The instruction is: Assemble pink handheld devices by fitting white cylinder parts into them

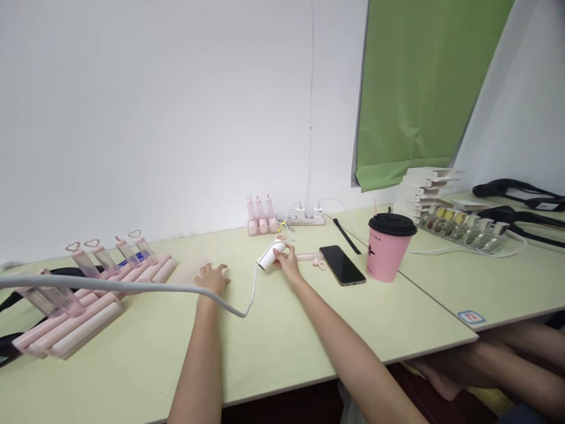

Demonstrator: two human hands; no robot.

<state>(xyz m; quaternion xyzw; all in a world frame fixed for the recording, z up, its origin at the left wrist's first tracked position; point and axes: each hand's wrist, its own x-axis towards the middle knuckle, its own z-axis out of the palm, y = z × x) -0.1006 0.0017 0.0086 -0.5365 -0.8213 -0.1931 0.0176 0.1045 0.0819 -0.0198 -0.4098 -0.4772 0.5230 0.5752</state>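
My right hand [288, 262] is closed round a white cylinder [270, 255] with a dark end, tilted above the pale green table [260, 347]. A white cable [227, 305] hangs in a loop from near the cylinder and runs off to the left. My left hand [212, 279] is over the table to the left, its fingers apart and slightly blurred, holding nothing. Just right of my right hand lie a clear pinkish tube [306, 257] and small pink pieces [319, 264].
Pink cylinders [83, 321] and clear tubes with heart loops [104, 259] stand at left. Three pink bottles [262, 219] and a power strip [304, 221] sit by the wall. At right are a phone [342, 265], pink cup [387, 250], glass bottles [463, 228], stacked boxes [424, 191] and a person's legs [498, 359].
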